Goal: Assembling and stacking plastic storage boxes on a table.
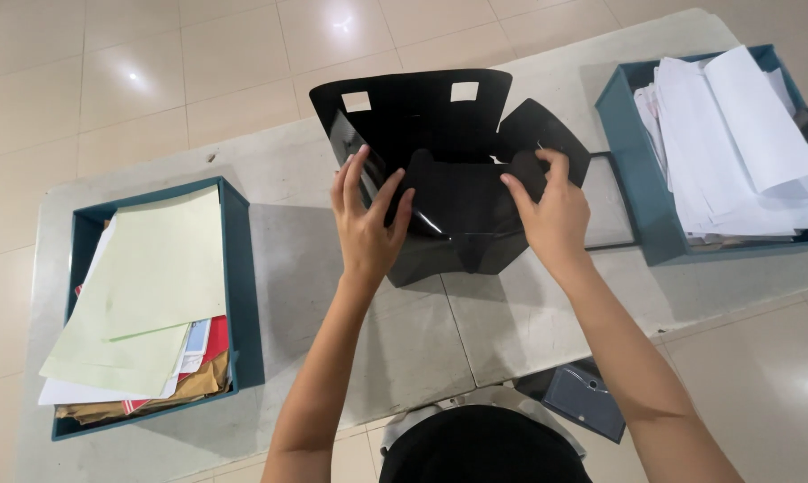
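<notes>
A black folding plastic file box (pixel 439 134) stands half-assembled in the middle of the grey table (pixel 296 179), its tall back panel with two square cut-outs raised. My left hand (pixel 366 224) presses on the box's left side flap with fingers spread. My right hand (pixel 554 215) grips the right flap near its rounded wing, thumb on the inner face. Both flaps are bent inward over the box's glossy bottom panel.
A teal tray (pixel 243 286) at the left holds pale green sheets, white papers and brown envelopes. A second teal tray (pixel 623 152) at the right is piled with white papers. A dark blue-grey plastic piece (pixel 587 402) lies at the table's near edge. Tiled floor surrounds the table.
</notes>
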